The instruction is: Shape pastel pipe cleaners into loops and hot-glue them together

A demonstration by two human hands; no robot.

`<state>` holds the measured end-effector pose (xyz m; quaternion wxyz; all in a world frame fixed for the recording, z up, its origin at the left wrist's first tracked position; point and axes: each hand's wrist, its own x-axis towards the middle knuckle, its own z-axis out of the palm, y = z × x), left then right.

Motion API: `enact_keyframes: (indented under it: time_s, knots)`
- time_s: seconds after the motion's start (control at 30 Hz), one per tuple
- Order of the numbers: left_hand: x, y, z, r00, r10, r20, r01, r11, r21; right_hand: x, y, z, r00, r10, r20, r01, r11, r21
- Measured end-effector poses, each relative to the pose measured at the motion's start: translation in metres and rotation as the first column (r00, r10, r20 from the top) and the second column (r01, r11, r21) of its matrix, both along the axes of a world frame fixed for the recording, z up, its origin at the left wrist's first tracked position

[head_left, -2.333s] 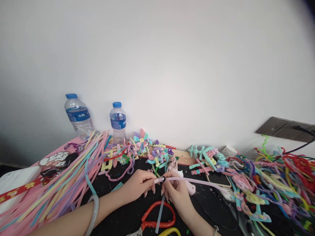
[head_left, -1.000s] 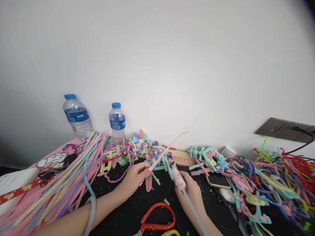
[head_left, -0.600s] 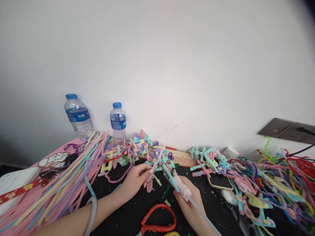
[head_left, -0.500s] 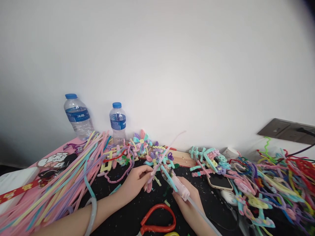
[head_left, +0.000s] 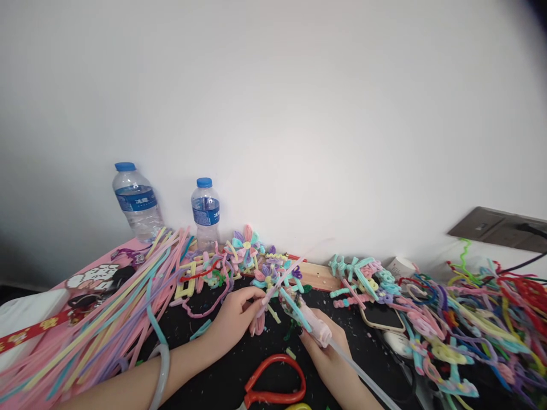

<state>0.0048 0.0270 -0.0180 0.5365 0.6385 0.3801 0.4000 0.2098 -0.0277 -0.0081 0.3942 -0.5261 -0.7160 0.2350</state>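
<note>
Between the closed fingertips of my left hand [head_left: 239, 313] is a pink pipe cleaner [head_left: 280, 280]. Its folded loop hangs below the fingers, and its long free end slants up to the right, blurred at the tip. My right hand [head_left: 335, 356] is wrapped round a pale pink hot glue gun [head_left: 317, 326], with a long clear glue stick [head_left: 361, 373] running out of its back toward me. A short teal strip [head_left: 299, 310] lies along the gun's side. The nozzle points toward the left hand; whether it touches the pipe cleaner I cannot tell.
Red-handled scissors [head_left: 276, 393] lie in front of me. Loose pipe cleaners [head_left: 115, 313] spread at left beside two water bottles [head_left: 205, 213]. Pipe-cleaner flowers [head_left: 247, 245] stand behind my hands. A phone [head_left: 382, 316], a mouse [head_left: 396, 343] and tangled pipe cleaners [head_left: 470, 324] are at right.
The pink pipe cleaner's free end has swung lower and to the right. My right hand has shifted slightly right and down with the hot glue gun. My left hand stays nearly in place.
</note>
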Motion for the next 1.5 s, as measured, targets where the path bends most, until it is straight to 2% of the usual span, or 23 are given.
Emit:
enact_keyframes:
  time_s: [0.17, 0.4, 0.73, 1.0, 1.5]
  knots:
    - [-0.0003, 0.0012, 0.0023, 1.000, 0.030, 0.005, -0.030, 1.000, 0.006, 0.0018, 0.0006, -0.0037, 1.000, 0.008, 0.006, -0.008, 1.000, -0.003]
    - [-0.0008, 0.0003, -0.0003, 1.000, -0.002, 0.019, 0.002, 1.000, -0.009, 0.0031, 0.0016, -0.0062, 1.000, -0.009, -0.002, 0.009, 0.999, 0.042]
    - [-0.0006, 0.0007, -0.0052, 0.999, -0.030, 0.013, 0.030, 0.999, 0.011, 0.0032, 0.0010, -0.0050, 1.000, 0.027, -0.001, -0.027, 0.999, 0.022]
    - [-0.0010, 0.0009, -0.0066, 0.999, -0.038, 0.026, 0.038, 0.999, 0.001, 0.0049, 0.0015, -0.0090, 1.000, 0.023, 0.019, -0.024, 0.998, 0.062]
    - [-0.0009, 0.0005, -0.0024, 0.999, -0.029, 0.028, 0.029, 1.000, -0.008, 0.0048, 0.0009, -0.0066, 1.000, 0.012, -0.001, -0.012, 0.997, 0.079]
